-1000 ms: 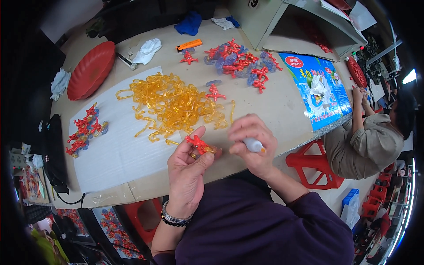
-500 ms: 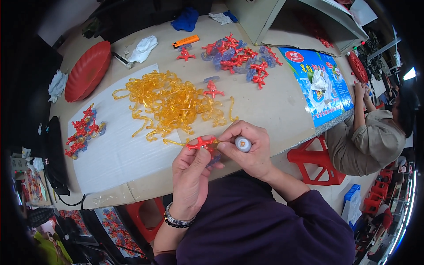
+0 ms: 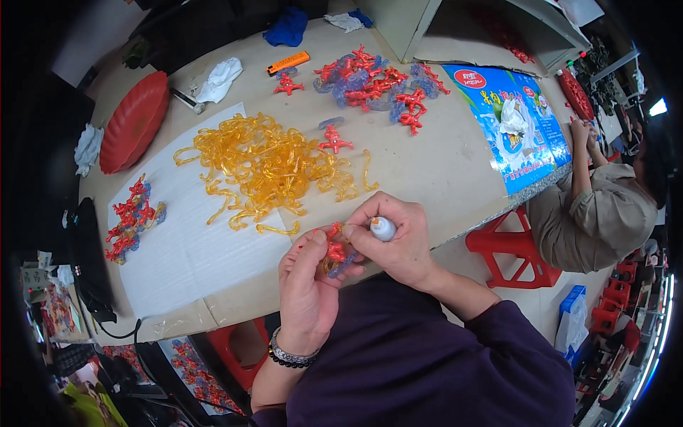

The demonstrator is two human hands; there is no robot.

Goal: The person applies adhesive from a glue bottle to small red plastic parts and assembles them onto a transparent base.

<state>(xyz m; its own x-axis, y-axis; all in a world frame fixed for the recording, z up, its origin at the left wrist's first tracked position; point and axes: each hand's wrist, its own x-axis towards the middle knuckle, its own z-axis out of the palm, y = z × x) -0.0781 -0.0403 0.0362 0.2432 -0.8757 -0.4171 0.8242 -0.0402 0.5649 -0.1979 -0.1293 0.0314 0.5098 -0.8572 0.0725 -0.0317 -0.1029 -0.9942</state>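
Note:
Held in my left hand [image 3: 306, 295] is a small red plastic toy figure [image 3: 335, 249] with a translucent purple part and a bit of yellow on it. My right hand [image 3: 405, 245] keeps a small white nozzle bottle [image 3: 383, 228] tucked in the palm, while its thumb and index finger pinch at the figure's upper end. What exactly sits between those fingertips is hidden. Just beyond both hands lies a heap of translucent yellow curled plastic pieces [image 3: 263, 167]. One loose yellow piece [image 3: 279, 229] rests at the heap's near edge, another [image 3: 368, 169] to its right.
Red and purple figures [image 3: 373, 82] are piled at the back, with a smaller group [image 3: 133, 220] at the left on a white sheet [image 3: 171, 277]. Around them are a red bowl [image 3: 135, 124], an orange box [image 3: 289, 62] and a blue poster [image 3: 505, 128]. A person [image 3: 605, 206] sits at the right.
The figure between my hands has turned from lying crosswise to standing more upright. My left fingers have shifted around it, and the bottle in my right hand has tilted. The whole view has shifted slightly.

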